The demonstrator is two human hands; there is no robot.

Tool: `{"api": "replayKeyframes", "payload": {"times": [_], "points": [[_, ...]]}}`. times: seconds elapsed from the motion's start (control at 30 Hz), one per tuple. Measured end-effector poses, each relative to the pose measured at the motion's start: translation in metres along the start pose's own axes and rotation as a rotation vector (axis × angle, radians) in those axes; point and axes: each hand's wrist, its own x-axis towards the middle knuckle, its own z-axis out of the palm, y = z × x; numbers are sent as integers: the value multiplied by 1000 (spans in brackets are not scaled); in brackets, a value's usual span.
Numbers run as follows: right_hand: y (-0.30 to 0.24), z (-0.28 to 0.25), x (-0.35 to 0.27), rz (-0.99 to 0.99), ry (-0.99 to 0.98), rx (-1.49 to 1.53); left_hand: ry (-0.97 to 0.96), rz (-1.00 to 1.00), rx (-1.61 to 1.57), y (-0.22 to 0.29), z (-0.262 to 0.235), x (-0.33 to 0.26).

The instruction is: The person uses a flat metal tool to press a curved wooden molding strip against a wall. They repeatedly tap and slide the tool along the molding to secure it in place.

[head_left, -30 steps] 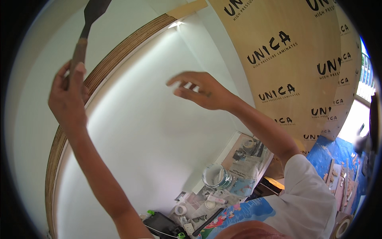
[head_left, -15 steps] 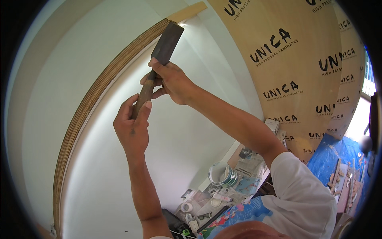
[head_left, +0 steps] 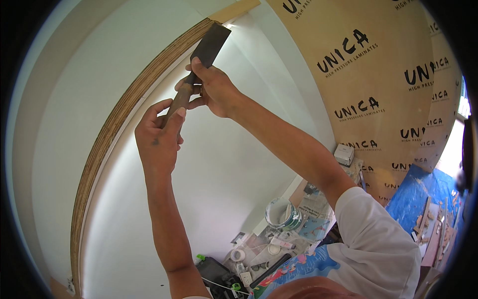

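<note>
I hold a broad chisel (head_left: 210, 46) up with both hands. Its wide, flat, dark blade points up and to the right. My left hand (head_left: 157, 142) is closed round the wooden handle. Higher up, my right hand (head_left: 219, 92) grips the neck and lower blade, with the thumb lying on the blade. The blade's end is close to the top of a long brown strip with a layered edge (head_left: 124, 102), where a pale wood piece (head_left: 236, 11) meets it. Whether the blade touches the wood I cannot tell.
Below lie a white tub (head_left: 296, 219), newspaper, a tape roll (head_left: 238, 255), glasses (head_left: 260, 266) and a black case (head_left: 219, 274). A small white box (head_left: 344, 154) sits by the printed brown panel (head_left: 368, 124). Scraps lie beside a blue sheet (head_left: 406, 197) at the right.
Both hands have shifted slightly up and to the left along the strip, and the chisel leans a little more to the right. The camera view has moved slightly as well.
</note>
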Motion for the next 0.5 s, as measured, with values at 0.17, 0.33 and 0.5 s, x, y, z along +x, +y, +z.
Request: {"api": "replayKeyframes", "payload": {"times": [0.17, 0.33, 0.5], "points": [[1, -3, 4, -6, -16, 1, 3, -10, 32, 4, 0, 1], [2, -3, 7, -6, 14, 29, -9, 9, 58, 0, 1, 8], [2, -9, 11, -2, -31, 41, -17, 34, 62, 5, 6, 7]]}}
